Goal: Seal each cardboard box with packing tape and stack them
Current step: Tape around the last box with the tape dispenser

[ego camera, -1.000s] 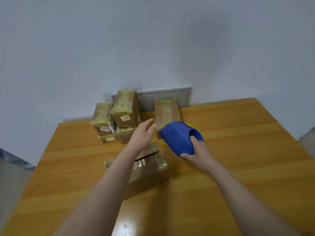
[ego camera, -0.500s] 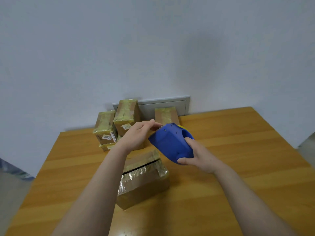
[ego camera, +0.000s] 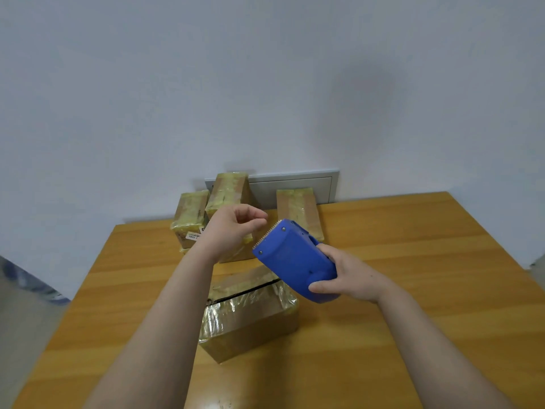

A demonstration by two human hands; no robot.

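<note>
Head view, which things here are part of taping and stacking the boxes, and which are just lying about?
Job: blue tape dispenser in the right hand; left hand curled by its toothed edge; near box, top seam open; taped boxes piled at the back; single taped box beside them.
Just there: wooden table; grey wall panel.

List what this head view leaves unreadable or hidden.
All head view.
Tape roll: inside the blue plastic tape dispenser, in the right hand.
Left hand: pinching tape or not, too fine to see.
White label on the stacked taped boxes: too small.
Brown cardboard box: left end behind the forearm.
</note>
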